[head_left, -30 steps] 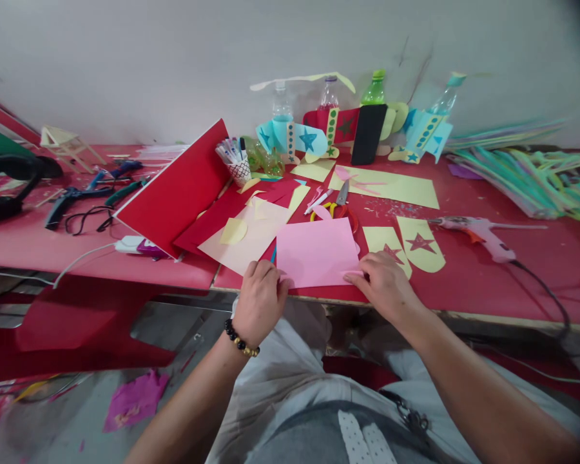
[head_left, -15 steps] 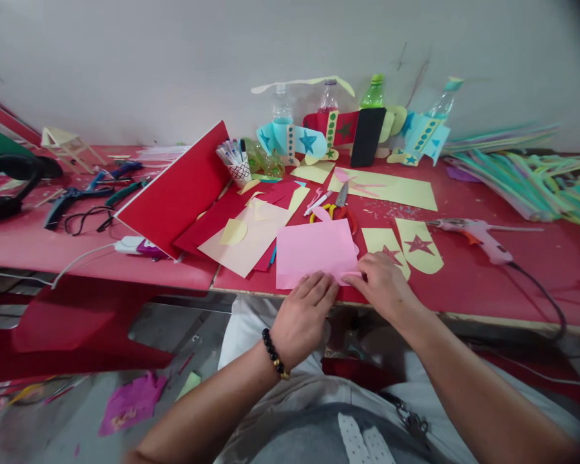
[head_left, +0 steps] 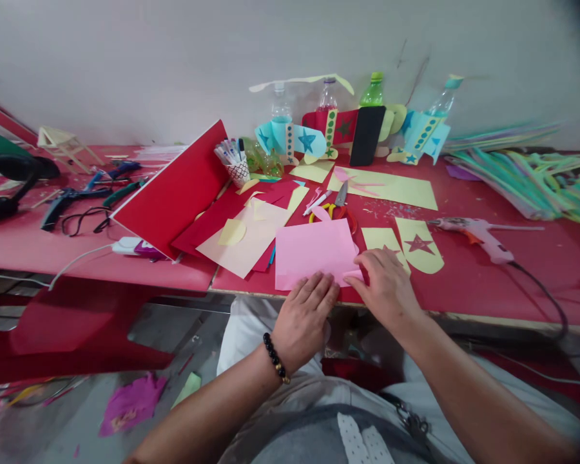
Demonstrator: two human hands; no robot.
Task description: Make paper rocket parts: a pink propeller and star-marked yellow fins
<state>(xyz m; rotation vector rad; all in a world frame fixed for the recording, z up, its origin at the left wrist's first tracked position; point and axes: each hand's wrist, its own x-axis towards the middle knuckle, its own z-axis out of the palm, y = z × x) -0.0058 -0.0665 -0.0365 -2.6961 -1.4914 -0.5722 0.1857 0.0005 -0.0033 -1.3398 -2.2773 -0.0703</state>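
Observation:
A pink paper sheet (head_left: 314, 251) lies at the table's front edge. My left hand (head_left: 307, 306) rests flat on its lower edge, fingers stretched out. At the sheet's lower right corner is my right hand (head_left: 381, 280), thumb and fingers around a small pink paper piece (head_left: 354, 275). Whether that piece is a folded part of the sheet or separate, I cannot tell. Just beyond the sheet lie scissors (head_left: 341, 196) with red and yellow handles. Beside my right hand are pale yellow cutouts, one with a red star (head_left: 419, 243).
A pink glue gun (head_left: 481, 237) lies at right, its cord over the edge. Decorated bottles (head_left: 280, 113) stand along the wall. At left are a leaning red board (head_left: 178, 193), a pen cup (head_left: 239, 173), pliers (head_left: 72, 203) and headphones (head_left: 9, 183). Colourful strips (head_left: 522, 183) lie far right.
My right thumb and fingers have spread slightly apart, showing more of the small pink piece. My left hand stays on the sheet. The view has shifted slightly.

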